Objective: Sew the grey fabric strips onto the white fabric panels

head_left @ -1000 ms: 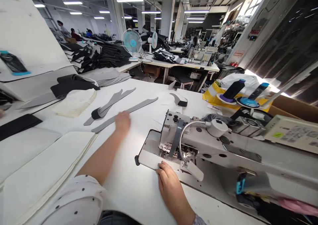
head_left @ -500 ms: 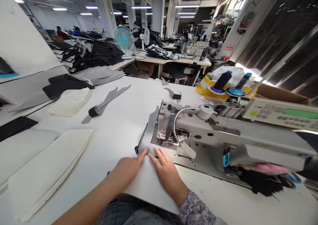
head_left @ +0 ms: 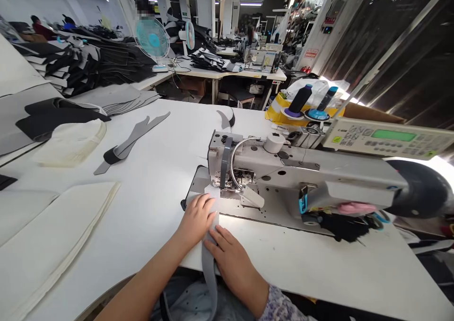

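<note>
A long grey fabric strip (head_left: 210,273) runs from the presser-foot area of a sewing machine (head_left: 269,160) back over the table's front edge and down to the lap. On its part nearest the needle, my left hand (head_left: 194,219) lies palm down, the fingers close together and resting flat on top. Just behind it, at the table edge, my right hand (head_left: 232,259) touches the strip's right side with fingers extended. The undersides of both hands are hidden. A curved metal hose and a small light hang over the sewing area.
Left lie a grey strip with a black band (head_left: 120,150), cream cloth pieces (head_left: 73,141) and folded white sheets (head_left: 67,236). A small curved piece (head_left: 224,118) lies behind the machine. Thread cones (head_left: 301,99) and a control panel (head_left: 386,137) stand right. Fans (head_left: 153,39) are beyond.
My left hand has moved forward onto the strip near the needle. The grey strip, earlier beside the machine head, now trails toward the lap. My view has shifted right.
</note>
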The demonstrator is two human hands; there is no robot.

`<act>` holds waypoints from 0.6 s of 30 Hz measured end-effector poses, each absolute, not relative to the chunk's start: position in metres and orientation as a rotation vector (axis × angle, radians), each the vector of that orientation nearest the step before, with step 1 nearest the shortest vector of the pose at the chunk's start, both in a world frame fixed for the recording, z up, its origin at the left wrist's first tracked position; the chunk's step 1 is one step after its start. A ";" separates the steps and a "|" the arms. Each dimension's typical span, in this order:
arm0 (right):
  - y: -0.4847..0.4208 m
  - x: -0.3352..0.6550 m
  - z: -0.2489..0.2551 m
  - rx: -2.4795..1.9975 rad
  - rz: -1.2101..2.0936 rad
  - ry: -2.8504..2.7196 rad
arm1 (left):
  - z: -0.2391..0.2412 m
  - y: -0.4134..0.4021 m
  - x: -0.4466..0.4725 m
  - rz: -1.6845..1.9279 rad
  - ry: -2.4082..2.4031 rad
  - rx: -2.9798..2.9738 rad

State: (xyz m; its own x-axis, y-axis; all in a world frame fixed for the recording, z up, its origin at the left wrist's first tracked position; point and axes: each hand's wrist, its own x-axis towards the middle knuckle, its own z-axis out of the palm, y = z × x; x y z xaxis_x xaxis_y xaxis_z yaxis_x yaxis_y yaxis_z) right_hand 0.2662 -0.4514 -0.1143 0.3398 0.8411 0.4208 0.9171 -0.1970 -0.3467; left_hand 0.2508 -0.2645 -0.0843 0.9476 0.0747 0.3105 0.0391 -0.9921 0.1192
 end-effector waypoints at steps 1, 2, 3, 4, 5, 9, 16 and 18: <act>-0.453 0.266 -0.114 -2.079 -0.181 -1.523 | -0.087 -0.266 0.254 0.487 0.058 3.000; -0.454 0.266 -0.114 -2.083 -0.188 -1.513 | -0.088 -0.267 0.255 0.488 0.037 3.008; -0.455 0.266 -0.114 -2.081 -0.202 -1.503 | -0.088 -0.268 0.255 0.489 0.022 3.016; -0.455 0.266 -0.114 -2.076 -0.221 -1.498 | -0.088 -0.268 0.254 0.495 0.009 3.020; -0.455 0.265 -0.115 -2.069 -0.241 -1.493 | -0.087 -0.269 0.253 0.501 -0.001 3.022; -0.454 0.264 -0.119 -2.061 -0.259 -1.498 | -0.085 -0.268 0.249 0.496 -0.008 3.017; -0.447 0.272 -0.117 -2.076 -0.198 -1.544 | -0.087 -0.261 0.258 0.509 -0.021 3.029; -0.443 0.276 -0.116 -2.068 -0.213 -1.526 | -0.088 -0.259 0.260 0.524 -0.029 3.029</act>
State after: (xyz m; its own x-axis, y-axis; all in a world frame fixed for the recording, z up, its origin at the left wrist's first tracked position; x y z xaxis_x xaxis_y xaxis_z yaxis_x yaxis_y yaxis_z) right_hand 0.2755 -0.4435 -0.1156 0.3407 0.8318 0.4381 0.9200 -0.1991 -0.3374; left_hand 0.2603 -0.2587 -0.0878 0.9418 -0.0068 0.3362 -0.0298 -0.9975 0.0634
